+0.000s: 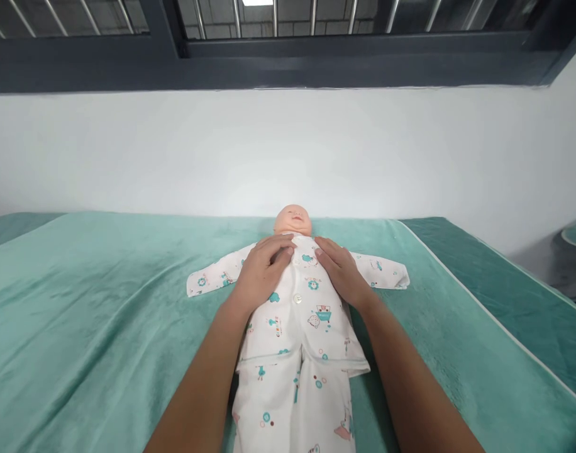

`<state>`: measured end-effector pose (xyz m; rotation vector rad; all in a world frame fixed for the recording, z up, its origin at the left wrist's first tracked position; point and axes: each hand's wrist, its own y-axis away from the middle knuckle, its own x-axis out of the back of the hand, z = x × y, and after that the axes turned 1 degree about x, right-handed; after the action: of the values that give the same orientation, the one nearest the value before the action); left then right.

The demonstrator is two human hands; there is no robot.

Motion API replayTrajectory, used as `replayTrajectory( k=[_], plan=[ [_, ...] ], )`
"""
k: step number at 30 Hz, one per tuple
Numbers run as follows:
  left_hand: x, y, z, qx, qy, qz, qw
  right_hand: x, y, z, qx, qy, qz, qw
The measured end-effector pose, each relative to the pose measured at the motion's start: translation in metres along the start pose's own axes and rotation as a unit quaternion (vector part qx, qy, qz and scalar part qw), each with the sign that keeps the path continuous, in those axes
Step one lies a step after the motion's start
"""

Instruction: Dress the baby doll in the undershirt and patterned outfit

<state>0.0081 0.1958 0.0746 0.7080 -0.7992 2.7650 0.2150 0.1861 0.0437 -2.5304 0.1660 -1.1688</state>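
A baby doll [293,220] lies on its back on a green blanket [104,296], head away from me. It wears a white printed shirt [307,308] with buttons down the front and matching trousers [292,402]. My left hand [263,270] rests on the doll's chest on the left side, fingers lying together and pointing to the collar. My right hand [339,269] lies flat on the chest's right side, fingers stretched out. Neither hand holds anything. The shirt's sleeves spread out flat to both sides.
The blanket covers a wide bed or table that ends at a white wall [288,151]. A dark window frame [288,56] with bars runs above. The bed's right edge [500,327] has a white trim, with a darker green cover beyond it.
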Motion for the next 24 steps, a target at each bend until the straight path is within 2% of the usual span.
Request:
replayTrajectory(
  k=[4, 7, 10, 14, 19, 22, 24],
  plan=[
    [0.007, 0.000, -0.015, 0.053, -0.021, -0.004, 0.998, 0.001, 0.007, 0.017, -0.032, 0.054, 0.009, 0.998],
    [0.011, 0.000, -0.035, 0.075, -0.099, -0.006, 0.992, 0.005, 0.013, 0.030, -0.029, 0.132, 0.050, 0.990],
    [0.015, 0.006, -0.056, 0.091, -0.200, 0.001, 0.976, 0.016, 0.021, 0.045, -0.063, 0.187, 0.064, 0.978],
    [0.027, 0.026, -0.075, 0.099, -0.321, 0.005, 0.942, 0.040, 0.038, 0.071, -0.111, 0.208, 0.029, 0.971],
    [0.055, 0.061, -0.089, 0.139, -0.391, 0.012, 0.910, 0.063, 0.061, 0.094, -0.124, 0.225, -0.004, 0.967],
    [0.069, 0.077, -0.094, 0.193, -0.405, 0.031, 0.893, 0.070, 0.070, 0.099, -0.131, 0.245, 0.010, 0.961],
    [0.075, 0.083, -0.095, 0.228, -0.410, 0.048, 0.882, 0.074, 0.073, 0.103, -0.157, 0.255, 0.046, 0.953]
  ],
)
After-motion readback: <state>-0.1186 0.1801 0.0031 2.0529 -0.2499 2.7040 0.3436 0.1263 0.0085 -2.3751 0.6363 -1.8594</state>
